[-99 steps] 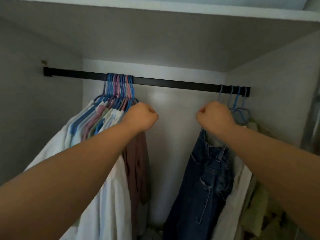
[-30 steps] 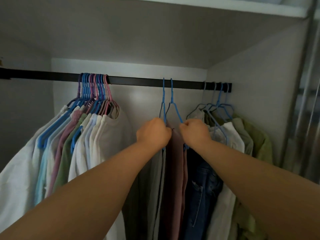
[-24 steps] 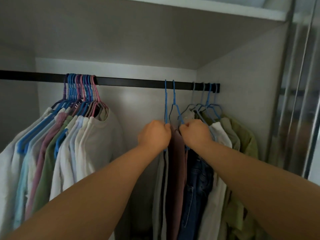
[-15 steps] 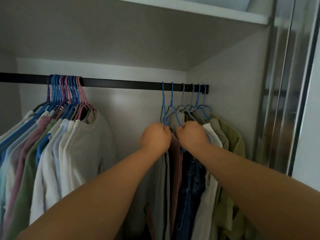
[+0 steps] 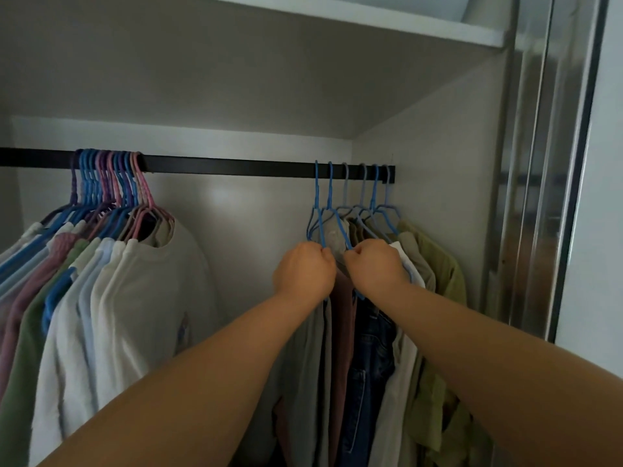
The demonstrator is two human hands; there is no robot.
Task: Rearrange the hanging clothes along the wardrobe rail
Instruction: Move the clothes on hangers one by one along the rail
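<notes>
Leftmost, a tight bunch of blue, purple and pink plastic hangers (image 5: 108,183) hooks over the black metal wardrobe rail (image 5: 229,166), carrying pale shirts and tops in white, light blue, mauve and green (image 5: 84,298); the outermost, a cream sweatshirt (image 5: 161,291), faces the bare middle stretch of rail. Right of that gap, two blue wire hangers (image 5: 323,210) hang side by side at the near edge of the right-hand group. Left hand (image 5: 303,271): fingers curled into a fist, gripping the lower part of the first blue hanger, a grey garment (image 5: 312,358) hanging below it. Right hand (image 5: 377,267): likewise fisted, touching the left hand, gripping the second hanger's shoulder, above a brownish-mauve garment (image 5: 345,325) and dark blue denim jeans (image 5: 371,358). Further right, four more pale blue hangers (image 5: 371,197) crowd the rail end, holding a white garment (image 5: 401,365) and olive-green shirts (image 5: 441,298) against the white wardrobe side wall (image 5: 438,163). Far right, a silver sliding-door frame (image 5: 546,163).
</notes>
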